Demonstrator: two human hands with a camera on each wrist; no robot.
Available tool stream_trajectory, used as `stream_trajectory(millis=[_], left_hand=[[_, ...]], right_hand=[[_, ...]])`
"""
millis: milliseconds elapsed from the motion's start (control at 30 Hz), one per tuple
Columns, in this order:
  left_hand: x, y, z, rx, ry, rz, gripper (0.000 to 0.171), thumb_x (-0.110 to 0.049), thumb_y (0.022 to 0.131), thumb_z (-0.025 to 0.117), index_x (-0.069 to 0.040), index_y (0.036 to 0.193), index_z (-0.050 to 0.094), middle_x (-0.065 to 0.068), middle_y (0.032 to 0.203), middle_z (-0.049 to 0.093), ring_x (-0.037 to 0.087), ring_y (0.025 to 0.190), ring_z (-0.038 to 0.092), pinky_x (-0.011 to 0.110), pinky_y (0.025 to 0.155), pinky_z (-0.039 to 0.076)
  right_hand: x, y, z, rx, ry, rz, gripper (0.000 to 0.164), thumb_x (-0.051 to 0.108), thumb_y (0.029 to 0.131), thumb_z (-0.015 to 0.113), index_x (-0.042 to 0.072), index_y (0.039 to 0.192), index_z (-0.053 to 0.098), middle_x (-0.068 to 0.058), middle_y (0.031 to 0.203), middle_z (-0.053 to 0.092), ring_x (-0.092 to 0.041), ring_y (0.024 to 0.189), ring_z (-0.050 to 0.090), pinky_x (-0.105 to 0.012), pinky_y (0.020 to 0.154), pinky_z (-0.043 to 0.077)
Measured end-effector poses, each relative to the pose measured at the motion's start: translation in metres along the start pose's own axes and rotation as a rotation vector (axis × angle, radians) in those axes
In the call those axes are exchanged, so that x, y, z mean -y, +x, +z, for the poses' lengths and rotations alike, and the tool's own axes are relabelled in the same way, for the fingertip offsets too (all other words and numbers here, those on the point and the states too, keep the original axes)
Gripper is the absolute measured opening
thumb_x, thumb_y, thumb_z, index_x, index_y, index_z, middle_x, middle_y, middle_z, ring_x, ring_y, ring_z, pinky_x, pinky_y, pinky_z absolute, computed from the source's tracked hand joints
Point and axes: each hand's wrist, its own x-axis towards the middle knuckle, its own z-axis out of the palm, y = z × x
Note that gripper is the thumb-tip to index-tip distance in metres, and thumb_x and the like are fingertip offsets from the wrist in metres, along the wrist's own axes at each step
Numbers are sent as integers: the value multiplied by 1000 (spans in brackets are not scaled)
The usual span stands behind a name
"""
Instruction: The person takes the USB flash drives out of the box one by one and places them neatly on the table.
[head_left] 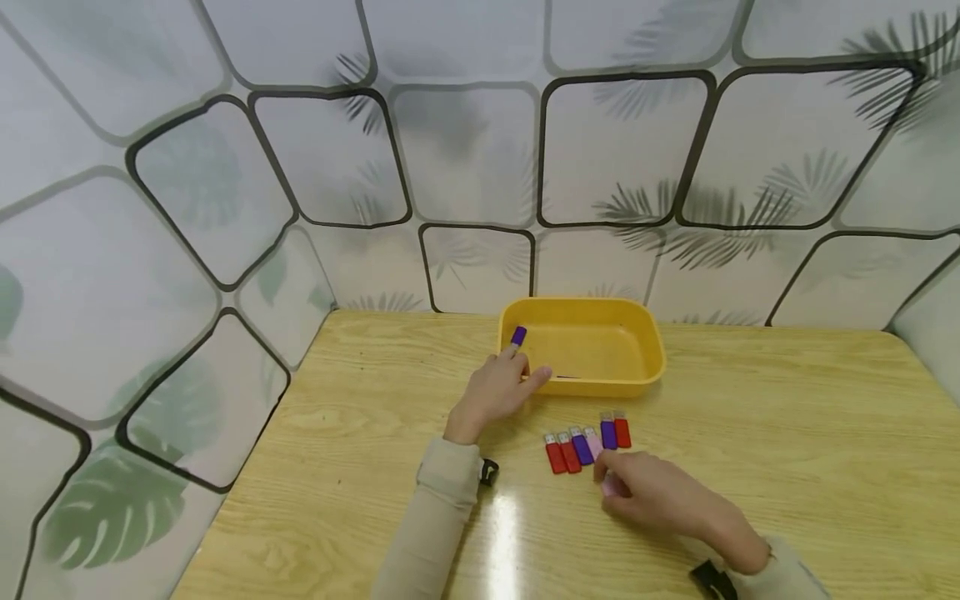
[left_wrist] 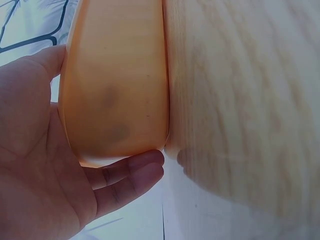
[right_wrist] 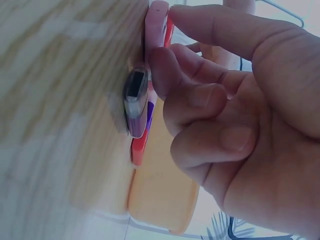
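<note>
The left hand [head_left: 498, 390] pinched a purple USB stick [head_left: 518, 336] over the yellow tray's [head_left: 645, 333] near-left rim. The right hand [head_left: 652, 492] pinched a pink USB stick [right_wrist: 156, 30] beside the row of sticks [head_left: 585, 442] mid-table [head_left: 787, 467].

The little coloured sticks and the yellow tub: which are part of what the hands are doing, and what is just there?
In use:
purple stick held by the left hand
yellow tub
pink stick under the right hand
row of sticks

Just there:
wooden table
patterned wall
</note>
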Motion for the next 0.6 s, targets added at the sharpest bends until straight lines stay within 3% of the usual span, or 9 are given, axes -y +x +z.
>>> stream_trajectory(millis=[200, 367, 500, 600], left_hand=[[6, 2, -6, -7, 20, -8, 57, -60, 102, 36, -10, 100, 62, 12, 132, 59, 30, 95, 59, 36, 69, 47], [10, 6, -12, -18, 42, -9, 57, -61, 101, 37, -10, 100, 62, 8, 115, 62, 27, 91, 57, 36, 68, 46], [13, 10, -15, -20, 46, -7, 55, -62, 101, 37, -12, 95, 60, 4, 99, 58, 23, 85, 54, 33, 64, 44], [15, 10, -15, -17, 48, -14, 53, -60, 101, 38, -12, 93, 59, 3, 96, 57, 22, 82, 53, 31, 62, 43]], right_hand=[[5, 8, -9, -24, 74, -36, 9, 17, 95, 64, 15, 103, 61, 13, 74, 59, -3, 61, 52, -24, 56, 44], [7, 25, -36, -194, 68, -140, 4, 13, 96, 65, 10, 99, 63, 9, 79, 61, -2, 62, 51, -24, 56, 46], [14, 64, -64, -338, 52, -155, 4, 6, 95, 64, 5, 99, 64, 1, 82, 62, -7, 62, 51, -26, 56, 46], [22, 110, -79, -327, -40, -111, 11, 7, 94, 63, 2, 104, 65, -6, 87, 64, -15, 67, 54, -31, 61, 48]])
